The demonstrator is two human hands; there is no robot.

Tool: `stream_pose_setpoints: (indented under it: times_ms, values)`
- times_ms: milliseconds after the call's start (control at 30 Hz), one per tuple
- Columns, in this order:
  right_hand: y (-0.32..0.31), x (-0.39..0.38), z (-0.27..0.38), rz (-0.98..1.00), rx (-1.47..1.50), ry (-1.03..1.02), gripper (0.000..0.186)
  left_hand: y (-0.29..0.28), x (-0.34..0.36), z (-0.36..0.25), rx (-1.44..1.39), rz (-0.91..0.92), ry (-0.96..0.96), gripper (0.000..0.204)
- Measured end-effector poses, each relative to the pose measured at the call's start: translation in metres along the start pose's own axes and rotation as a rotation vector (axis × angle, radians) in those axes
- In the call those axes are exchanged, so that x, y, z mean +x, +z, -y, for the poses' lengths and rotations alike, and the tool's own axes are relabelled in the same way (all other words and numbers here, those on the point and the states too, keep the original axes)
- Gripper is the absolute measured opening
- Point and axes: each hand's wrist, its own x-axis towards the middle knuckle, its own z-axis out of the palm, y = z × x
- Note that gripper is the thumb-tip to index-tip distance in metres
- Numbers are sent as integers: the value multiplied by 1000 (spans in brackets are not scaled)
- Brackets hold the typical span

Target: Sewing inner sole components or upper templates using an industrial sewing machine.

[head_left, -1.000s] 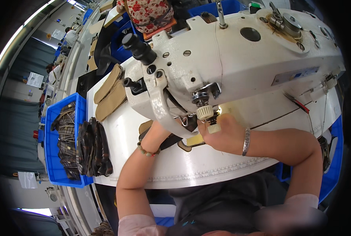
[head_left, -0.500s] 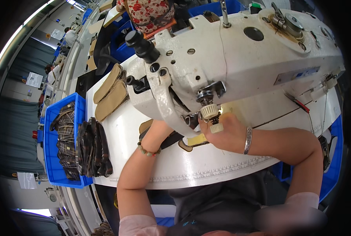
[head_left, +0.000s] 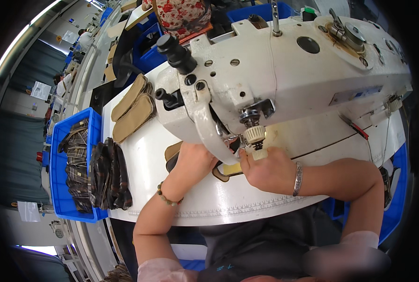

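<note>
White tabletop (head_left: 219, 207) lay beneath the sewing machine (head_left: 289, 70); our left hand (head_left: 193, 164) lay over the tan-ended cloth piece (head_left: 173, 152), our right hand (head_left: 268, 171) curled nearby; with fingertips hidden, we could not tell either grip; we judged light, flat guidance best

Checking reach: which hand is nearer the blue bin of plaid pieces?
Left: the left hand is right of the blue bin, past a dark plaid stack; the right hand is farther right.
</note>
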Motion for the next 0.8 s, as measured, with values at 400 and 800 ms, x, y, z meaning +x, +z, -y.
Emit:
stream_pose_setpoints:
  times_ms: [400,800]
  values:
    - [9,-2,-10,-59,14,14,6,13,-6,14,-137,-32,-75,14]
    - [21,-1,-15,28,91,83,35,6,-1,7,-203,39,-203,25]
